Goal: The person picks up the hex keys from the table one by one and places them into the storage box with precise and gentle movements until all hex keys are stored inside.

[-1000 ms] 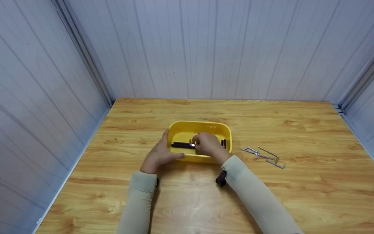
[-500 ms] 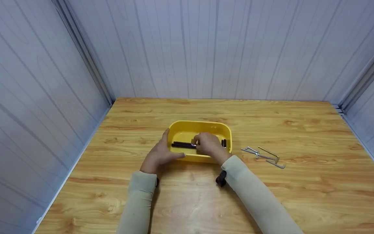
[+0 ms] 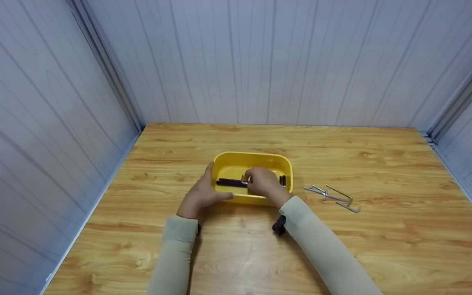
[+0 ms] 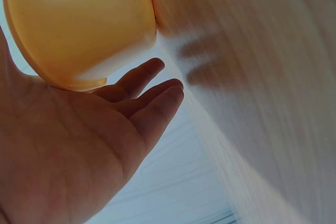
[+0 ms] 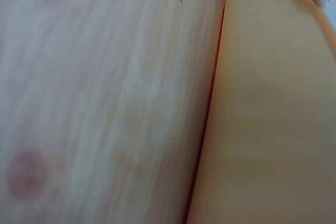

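A yellow plastic box (image 3: 253, 200) sits on the wooden table, with both hands at it. My left hand (image 3: 202, 192) holds its left end, thumb over the near rim and index finger along the far side. In the left wrist view, the other fingers (image 4: 157, 111) stretch out below the box's end wall. My right hand (image 3: 262, 181) reaches over the near rim, fingers bent down inside. At its fingertips shows the short bent end of a hex key (image 3: 243, 179); the rest is hidden by the hand. Black rods (image 3: 231, 182) lie left of it in the box.
Short black pieces (image 3: 282, 180) stand out at the box's right end. Several silver and brassy hex keys (image 3: 334, 197) lie loosely, partly crossing, on the table (image 3: 383, 246) right of the box. Pale panelled walls (image 3: 252, 61) enclose the back and sides.
The metal end at the right fingertips has shifted slightly right and lower and shows less than one second ago. The left hand, the box and the loose hex keys have stayed put.
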Demonstrator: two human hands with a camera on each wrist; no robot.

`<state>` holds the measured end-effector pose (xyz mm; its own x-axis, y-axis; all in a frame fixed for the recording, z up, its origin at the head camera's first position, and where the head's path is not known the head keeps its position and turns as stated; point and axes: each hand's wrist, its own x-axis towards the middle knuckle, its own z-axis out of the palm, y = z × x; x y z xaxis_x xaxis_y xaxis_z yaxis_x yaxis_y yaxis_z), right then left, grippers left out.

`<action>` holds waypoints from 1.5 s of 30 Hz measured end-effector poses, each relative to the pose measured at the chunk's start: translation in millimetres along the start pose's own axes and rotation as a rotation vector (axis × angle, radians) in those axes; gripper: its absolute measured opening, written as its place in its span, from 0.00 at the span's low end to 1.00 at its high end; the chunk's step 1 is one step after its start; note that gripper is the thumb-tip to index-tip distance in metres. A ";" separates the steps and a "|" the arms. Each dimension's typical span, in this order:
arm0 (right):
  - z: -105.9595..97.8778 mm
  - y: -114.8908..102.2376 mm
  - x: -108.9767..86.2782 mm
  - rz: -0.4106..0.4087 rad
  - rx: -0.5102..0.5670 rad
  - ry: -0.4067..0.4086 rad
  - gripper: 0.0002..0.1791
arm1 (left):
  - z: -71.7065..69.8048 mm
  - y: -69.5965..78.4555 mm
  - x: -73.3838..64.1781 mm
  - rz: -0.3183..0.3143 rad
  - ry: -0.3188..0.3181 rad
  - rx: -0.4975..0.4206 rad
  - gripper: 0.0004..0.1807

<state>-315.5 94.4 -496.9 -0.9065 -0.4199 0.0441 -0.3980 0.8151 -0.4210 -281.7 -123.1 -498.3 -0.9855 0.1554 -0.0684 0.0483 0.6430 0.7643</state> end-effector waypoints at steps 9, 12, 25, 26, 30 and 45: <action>-0.9 -1.7 0.5 0.024 0.016 -0.009 0.15 | -1.6 1.4 0.2 -0.016 -0.007 0.015 0.70; -1.5 -2.3 1.0 0.035 0.028 -0.009 0.14 | -2.2 2.2 0.3 -0.037 -0.012 0.034 0.70; -2.7 -1.9 1.0 0.044 0.063 -0.013 0.11 | -1.8 0.3 2.2 -0.039 -0.011 0.034 0.70; -2.7 -1.6 0.9 0.047 0.067 -0.014 0.11 | -1.6 0.2 2.3 -0.038 -0.011 0.036 0.70; -2.1 -0.6 0.2 0.054 0.072 -0.020 0.11 | -0.8 -0.5 2.0 -0.034 -0.010 0.030 0.69; -2.0 1.1 -3.3 0.065 0.065 0.027 0.11 | 0.6 0.4 0.6 -0.016 -0.005 0.038 0.69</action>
<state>-313.2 97.5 -495.7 -0.9339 -0.3554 0.0393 -0.3293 0.8119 -0.4821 -282.1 -122.2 -498.4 -0.9853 0.1487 -0.0838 0.0388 0.6734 0.7383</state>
